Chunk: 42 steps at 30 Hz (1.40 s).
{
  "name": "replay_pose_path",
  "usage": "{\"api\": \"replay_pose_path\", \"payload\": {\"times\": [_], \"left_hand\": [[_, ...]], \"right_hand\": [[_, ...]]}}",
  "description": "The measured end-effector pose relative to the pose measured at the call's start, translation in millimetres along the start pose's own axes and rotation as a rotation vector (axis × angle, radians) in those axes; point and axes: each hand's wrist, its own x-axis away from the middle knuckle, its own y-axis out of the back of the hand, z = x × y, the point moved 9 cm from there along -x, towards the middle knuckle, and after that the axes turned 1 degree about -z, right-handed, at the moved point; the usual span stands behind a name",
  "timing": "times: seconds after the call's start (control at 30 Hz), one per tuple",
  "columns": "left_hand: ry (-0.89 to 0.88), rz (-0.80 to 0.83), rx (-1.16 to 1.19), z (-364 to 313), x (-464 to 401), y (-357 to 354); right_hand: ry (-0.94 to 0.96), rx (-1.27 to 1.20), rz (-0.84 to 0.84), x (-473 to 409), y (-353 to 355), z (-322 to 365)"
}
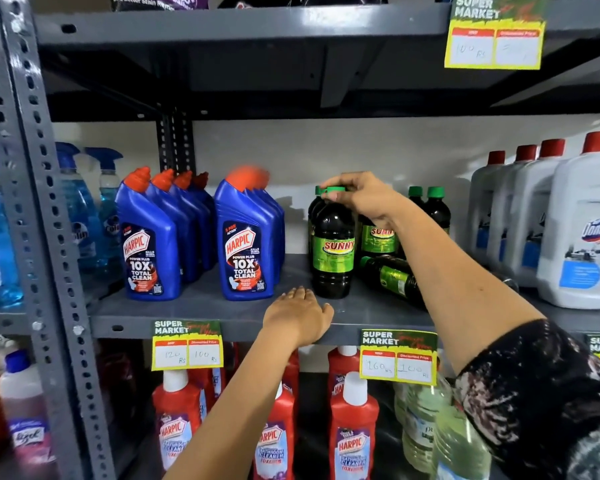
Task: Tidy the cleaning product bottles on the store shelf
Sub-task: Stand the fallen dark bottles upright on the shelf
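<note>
**A:** Head view, item one?

**B:** Dark round plastic bottle with green screw cap and green "SUNNY" label, upright at the front of the grey metal shelf. The right hand sits on its cap, fingers closed around the cap from above.

**A:** Handling notes?

**B:** Judged full of dark liquid, so fairly heavy for its size. Rigid walls, smooth and likely slippery on the label. The cap is ribbed and gives purchase for nudging or turning, but for lifting I would take the shoulder just below the fingers, or the waist.

**A:** Item two?

**B:** A matching dark bottle lying on its side, below and to the right of those fingers, cap pointing left, partly hidden behind the right forearm. It may roll; grip round the body to stand it.

**A:** Others?

**B:** More upright green-capped bottles behind and right of the fingers. Blue angled-neck bottles with red caps, marked "HARPIC", well to their left.

**A:** The other hand?

**B:** Left hand rests palm down on the shelf's front edge, fingers together and flat, holding nothing, just below-left of the upright bottle.
</note>
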Motion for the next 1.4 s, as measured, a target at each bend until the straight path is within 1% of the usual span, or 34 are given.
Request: {"api": "replay_pose_path", "payload": {"times": [0.1,0.23,0.33,0.37,0.4,0.43,0.47,0.5,0.53,0.57,0.63,0.7,0.77,0.87,0.93,1.0,1.07,1.13,1.2,1.3,1.4], "left_hand": [[0.002,0.006,-0.002,0.8,-0.7,-1.1],[0.005,-0.047,-0.019,1.8,-5.6,-0.6],[0.01,-0.079,0.002,2.0,-5.2,0.5],[0.008,-0.112,0.015,1.5,-2.8,2.3],[0.001,-0.184,0.016,0.5,1.0,6.0],[-0.007,-0.296,-0.013,-0.7,7.3,12.2],[-0.011,-0.429,-0.069,-3.7,16.0,19.3],[-0.008,-0.536,-0.113,-7.1,25.9,23.9],[-0.012,-0.608,-0.127,-11.6,34.5,26.0],[-0.024,-0.659,-0.119,-17.1,41.5,26.3],[-0.049,-0.735,-0.081,-29.9,49.6,26.4],[-0.082,-0.775,-0.067,-47.5,50.5,24.3],[-0.106,-0.786,-0.054,-60.1,48.3,21.7],[-0.106,-0.799,-0.033,-60.8,45.4,23.1],[-0.132,-0.845,-0.052,-61.3,47.3,23.1],[-0.15,-0.888,-0.079,-62.9,48.7,21.8],[-0.151,-0.928,-0.084,-63.4,50.1,21.8],[-0.152,-0.957,-0.071,-63.4,51.2,23.1],[-0.159,-0.978,-0.057,-64.9,53.1,23.8],[-0.143,-0.975,-0.059,-65.3,54.2,25.3],[-0.116,-0.928,-0.033,-64.6,51.8,26.9]], "right_hand": [[0.037,-0.065,0.047,2.0,-5.1,0.2],[0.082,-0.065,0.033,4.0,-9.6,-0.6],[0.114,0.003,0.01,9.4,-6.0,-4.6],[0.116,0.06,-0.032,11.9,2.4,-7.3],[0.109,0.152,-0.102,15.1,15.1,-11.2],[0.091,0.302,-0.175,19.5,28.8,-16.1],[0.059,0.502,-0.215,24.3,39.5,-23.6],[0.009,0.698,-0.203,28.4,44.7,-34.9],[-0.055,0.85,-0.152,32.1,45.2,-49.4],[-0.131,0.95,-0.088,36.6,43.4,-65.8],[-0.261,1.036,0.015,43.7,36.5,-93.4],[-0.329,1.063,0.045,45.9,32.5,-108.5],[-0.359,1.051,0.018,44.5,32.5,-115.1],[-0.319,0.888,-0.08,39.9,39.2,-111.7],[-0.187,0.721,-0.21,35.8,53.1,-95.0],[-0.046,0.471,-0.364,38.3,72.9,-77.1],[0.038,0.247,-0.456,45.3,89.3,-71.2],[0.067,0.105,-0.445,48.9,94.0,-77.7],[0.055,0.018,-0.401,49.0,94.9,-86.8],[0.044,0.073,-0.322,44.7,96.5,-84.0],[0.001,0.133,-0.215,40.5,95.2,-73.7]]}}
